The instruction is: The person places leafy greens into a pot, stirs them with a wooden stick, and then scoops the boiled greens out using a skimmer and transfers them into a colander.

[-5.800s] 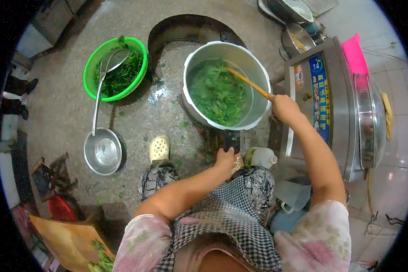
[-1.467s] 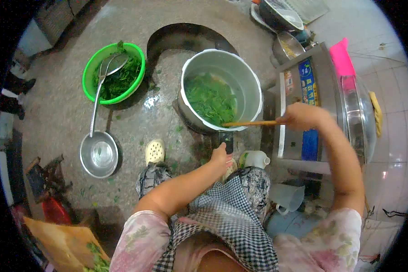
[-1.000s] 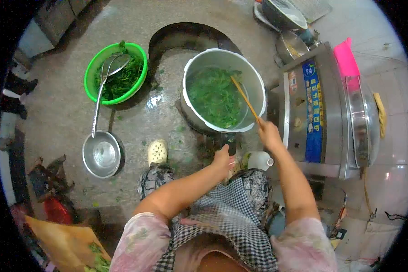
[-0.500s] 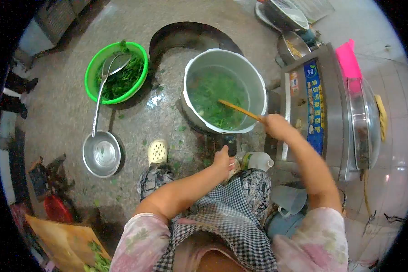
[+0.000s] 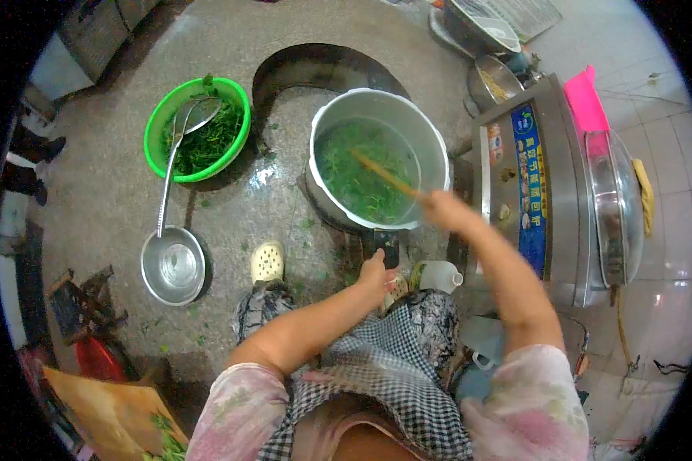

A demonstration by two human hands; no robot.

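Note:
A large silver pot point(image 5: 327, 201) stands in front of me, with green leaves point(image 5: 365, 173) floating in its water. My right hand point(image 5: 444, 210), at the pot's near right rim, is closed around long wooden chopsticks point(image 5: 384, 174) held together as one. They slant left and down over the pot, their far ends among the leaves. My left hand point(image 5: 375, 276) is closed at the end of the pot's black handle point(image 5: 387, 247), on the near side. Part of its grip is hidden by the hand itself.
Left of the pot sits a green basin point(image 5: 155, 157) of leafy greens, a long-handled metal strainer point(image 5: 169, 169) resting across it. A metal bowl point(image 5: 173, 265) is nearer. Close on the right are a steel appliance point(image 5: 565, 192) and a white jug point(image 5: 436, 275). Another person's feet point(image 5: 46, 150) show far left.
My right hand has moved slightly left, carrying the chopsticks further left and up across the pot. The left hand stays at the handle.

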